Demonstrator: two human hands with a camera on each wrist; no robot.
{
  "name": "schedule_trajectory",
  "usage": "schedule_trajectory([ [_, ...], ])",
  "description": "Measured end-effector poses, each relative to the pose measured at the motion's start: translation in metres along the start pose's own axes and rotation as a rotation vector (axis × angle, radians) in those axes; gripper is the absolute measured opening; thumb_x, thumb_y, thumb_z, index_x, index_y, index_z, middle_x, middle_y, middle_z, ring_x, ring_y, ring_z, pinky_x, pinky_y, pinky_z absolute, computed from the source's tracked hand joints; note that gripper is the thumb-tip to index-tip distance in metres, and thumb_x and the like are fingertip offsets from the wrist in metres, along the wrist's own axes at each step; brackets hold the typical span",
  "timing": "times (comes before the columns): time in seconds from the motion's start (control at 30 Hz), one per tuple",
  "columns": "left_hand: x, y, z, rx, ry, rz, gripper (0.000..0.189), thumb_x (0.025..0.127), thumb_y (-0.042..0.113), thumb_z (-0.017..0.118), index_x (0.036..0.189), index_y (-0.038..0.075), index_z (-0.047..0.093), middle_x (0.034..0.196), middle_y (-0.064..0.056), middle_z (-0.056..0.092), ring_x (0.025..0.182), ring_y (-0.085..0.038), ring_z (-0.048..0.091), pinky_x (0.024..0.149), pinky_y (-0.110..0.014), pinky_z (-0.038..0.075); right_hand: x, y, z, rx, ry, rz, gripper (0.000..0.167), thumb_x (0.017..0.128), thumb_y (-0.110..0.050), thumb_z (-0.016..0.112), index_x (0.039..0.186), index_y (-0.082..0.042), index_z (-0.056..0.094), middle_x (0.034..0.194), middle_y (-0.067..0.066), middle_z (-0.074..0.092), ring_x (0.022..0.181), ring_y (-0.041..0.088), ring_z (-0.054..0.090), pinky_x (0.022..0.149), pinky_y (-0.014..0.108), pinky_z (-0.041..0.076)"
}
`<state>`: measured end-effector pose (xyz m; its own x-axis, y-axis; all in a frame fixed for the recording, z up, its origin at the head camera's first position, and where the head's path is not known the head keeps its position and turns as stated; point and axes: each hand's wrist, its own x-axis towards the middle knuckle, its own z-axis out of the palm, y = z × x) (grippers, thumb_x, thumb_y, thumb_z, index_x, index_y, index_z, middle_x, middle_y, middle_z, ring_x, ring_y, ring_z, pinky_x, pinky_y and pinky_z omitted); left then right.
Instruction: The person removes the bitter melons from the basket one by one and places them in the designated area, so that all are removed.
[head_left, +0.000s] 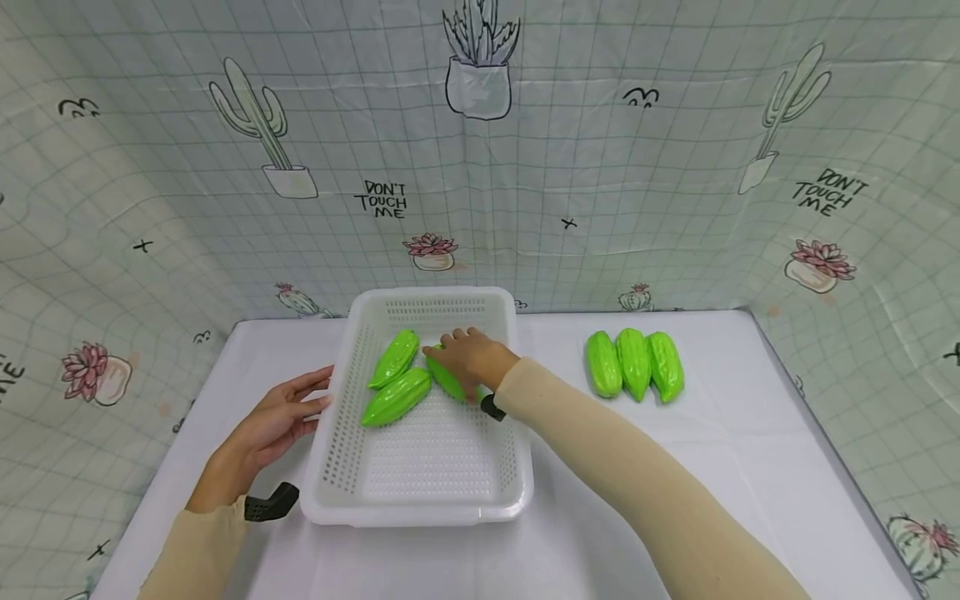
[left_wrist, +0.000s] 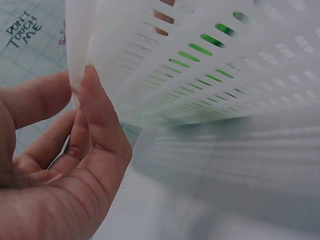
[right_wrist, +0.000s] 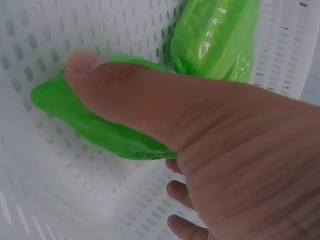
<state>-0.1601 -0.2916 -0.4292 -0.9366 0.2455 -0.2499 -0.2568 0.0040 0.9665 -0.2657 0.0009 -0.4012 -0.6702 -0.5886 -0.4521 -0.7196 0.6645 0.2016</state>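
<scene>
A white perforated plastic basket (head_left: 420,479) holds several bright green bitter melons. Two of them, an upper bitter melon (head_left: 395,358) and a lower bitter melon (head_left: 397,397), lie near its left wall. My right hand (head_left: 474,360) is down inside the basket and grips another bitter melon (right_wrist: 90,122); its thumb lies across the top and the other fingers are partly hidden. At the basket's left side, my left hand (head_left: 273,421) pinches the rim (left_wrist: 77,40) between thumb and fingertips. Green shows through the slots of the wall beside it.
Three more bitter melons (head_left: 633,364) lie side by side on the white-covered table (head_left: 720,467), right of the basket. Behind the table hangs a checked cloth (head_left: 525,167) with printed cacti and lettering, which also covers both sides.
</scene>
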Motion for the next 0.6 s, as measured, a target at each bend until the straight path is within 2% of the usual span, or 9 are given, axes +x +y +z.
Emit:
schedule_trajectory([
  [0.17, -0.001, 0.0, 0.0, 0.004, -0.005, 0.006, 0.072, 0.106, 0.0, 0.058, 0.165, -0.007, 0.018, 0.129, 0.011, 0.057, 0.107, -0.007, 0.07, 0.088, -0.026, 0.06, -0.004, 0.003, -0.002, 0.002, 0.001, 0.006, 0.117, 0.082, -0.043, 0.093, 0.171, -0.02, 0.021, 0.164, 0.009, 0.041, 0.149, 0.027, 0.041, 0.122, 0.041, 0.035],
  [0.37, -0.003, 0.0, -0.001, -0.013, -0.015, 0.014, 0.072, 0.106, 0.001, 0.059, 0.165, -0.007, 0.019, 0.128, 0.009, 0.059, 0.107, -0.008, 0.071, 0.088, -0.025, 0.06, -0.011, 0.008, -0.012, 0.0, 0.046, 0.008, 0.121, 0.079, -0.05, 0.093, 0.171, -0.018, 0.02, 0.165, 0.01, 0.041, 0.15, 0.029, 0.04, 0.124, 0.043, 0.034],
  [0.6, -0.002, -0.001, 0.0, -0.031, -0.015, 0.007, 0.072, 0.106, 0.0, 0.059, 0.165, -0.007, 0.018, 0.128, 0.011, 0.059, 0.107, -0.008, 0.071, 0.088, -0.025, 0.06, -0.031, 0.019, -0.026, 0.083, 0.111, 0.013, 0.125, 0.079, -0.049, 0.093, 0.171, -0.018, 0.015, 0.167, 0.013, 0.037, 0.154, 0.034, 0.035, 0.126, 0.047, 0.03],
])
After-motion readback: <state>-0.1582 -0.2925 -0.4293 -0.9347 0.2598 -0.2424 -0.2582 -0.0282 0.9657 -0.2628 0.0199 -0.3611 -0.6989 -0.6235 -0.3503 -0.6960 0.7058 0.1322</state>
